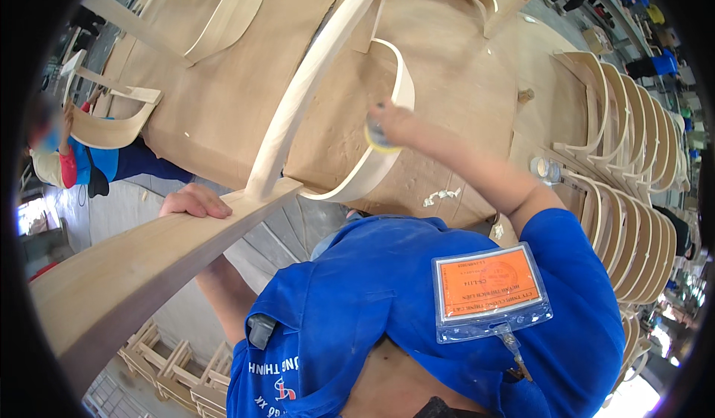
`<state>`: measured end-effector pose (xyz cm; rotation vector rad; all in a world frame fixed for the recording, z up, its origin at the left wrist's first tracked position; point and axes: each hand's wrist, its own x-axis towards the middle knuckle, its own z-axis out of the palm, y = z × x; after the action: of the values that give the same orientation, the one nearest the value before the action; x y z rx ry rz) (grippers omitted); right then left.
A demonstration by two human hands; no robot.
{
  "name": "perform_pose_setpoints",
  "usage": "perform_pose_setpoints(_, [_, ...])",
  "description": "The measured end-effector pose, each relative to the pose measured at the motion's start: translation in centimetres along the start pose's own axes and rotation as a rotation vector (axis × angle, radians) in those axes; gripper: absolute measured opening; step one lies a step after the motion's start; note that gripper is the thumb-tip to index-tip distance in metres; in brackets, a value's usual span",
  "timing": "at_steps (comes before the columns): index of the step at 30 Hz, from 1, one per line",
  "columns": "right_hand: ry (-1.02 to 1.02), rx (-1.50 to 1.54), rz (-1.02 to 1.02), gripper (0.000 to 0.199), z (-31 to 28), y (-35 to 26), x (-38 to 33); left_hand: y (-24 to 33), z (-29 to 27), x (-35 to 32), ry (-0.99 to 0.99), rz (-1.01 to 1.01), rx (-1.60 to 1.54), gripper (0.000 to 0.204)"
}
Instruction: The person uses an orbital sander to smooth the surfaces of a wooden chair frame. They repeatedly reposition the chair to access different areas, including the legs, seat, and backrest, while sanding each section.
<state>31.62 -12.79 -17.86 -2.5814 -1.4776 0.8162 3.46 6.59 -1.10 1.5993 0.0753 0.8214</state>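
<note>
A pale wooden chair frame (313,87) stands in front of me, with a broad beam running to the lower left and a curved, bent wood band (403,83) at its far side. My left hand (195,200) is closed over the broad beam, fingers curled on its top face near the joint with the upright post. My right hand (392,124) is closed on a round, yellow-edged pad (381,142), smeared by motion. The pad is at the inside of the curved band; whether it touches the wood I cannot tell.
Brown cardboard (462,68) covers the worktop, with white crumpled scraps (441,197) on it. Rows of curved chair parts (633,135) stand at the right, beside a clear jar (546,169). A co-worker (112,161) handles another frame (112,128) at the left. Stacked frames (175,366) lie lower left.
</note>
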Motion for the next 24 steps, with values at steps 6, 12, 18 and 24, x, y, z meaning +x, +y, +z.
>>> perform_pose_setpoints(6, [-0.009, -0.075, 0.206, 0.068, -4.3, 5.4, 6.4, 0.3, 0.8, 0.3, 0.037, -0.023, -0.011, 0.036])
perform_pose_setpoints(12, [0.033, -0.083, 0.332, 0.065, -6.5, 7.5, 10.2, 0.7, 1.4, 0.6, 0.081, -0.033, 0.004, 0.035])
perform_pose_setpoints(18, [-0.128, -0.022, 0.123, 0.058, -3.8, 4.0, 5.3, 0.8, 1.2, 0.7, 0.070, -0.030, 0.006, 0.033])
perform_pose_setpoints(24, [-0.324, -0.081, -0.017, 0.065, -4.0, 2.6, 1.3, 0.9, 1.0, 0.6, 0.058, -0.040, -0.022, 0.031])
